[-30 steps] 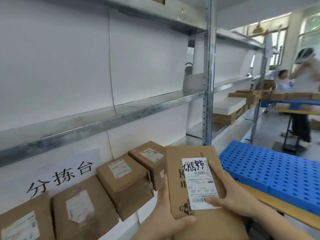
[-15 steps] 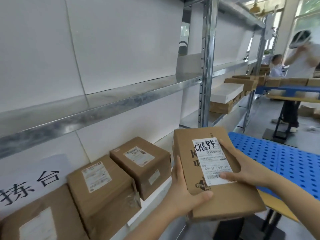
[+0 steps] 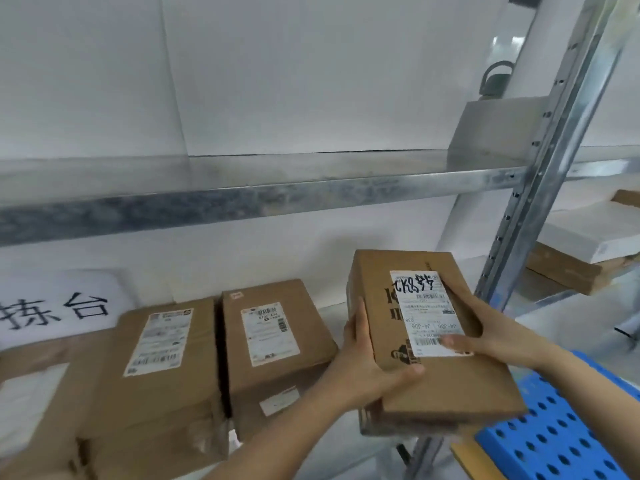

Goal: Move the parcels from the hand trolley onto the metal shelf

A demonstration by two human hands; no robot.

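While both hands clasp one brown parcel [image 3: 426,341] between them, it hangs tilted just in front of the lower level of the metal shelf [image 3: 263,199], to the right of the boxes already lying there. At far left a white sign [image 3: 59,306] on the back wall shows large black characters, of which "拣台" can be read. Next comes a parcel with a white label [image 3: 162,372], then a second labelled parcel [image 3: 273,344] close beside it; the print on both labels is too small to read. The left hand [image 3: 367,362] wraps the held parcel's left edge, its fingers [image 3: 356,323] curled along the side and the thumb pressed on top. The shipping label [image 3: 429,313] on that top face bears a handwritten scrawl resembling "CK8", and printed upside down, "J4-J06" twice. The right hand [image 3: 485,327] closes on the right edge, its thumb lying over the label's barcode. Compared with half a second ago, the parcel sits nearer the shelf's opening, and the view has swung left, so the blue perforated trolley deck [image 3: 554,438] now shows only at the lower right corner.
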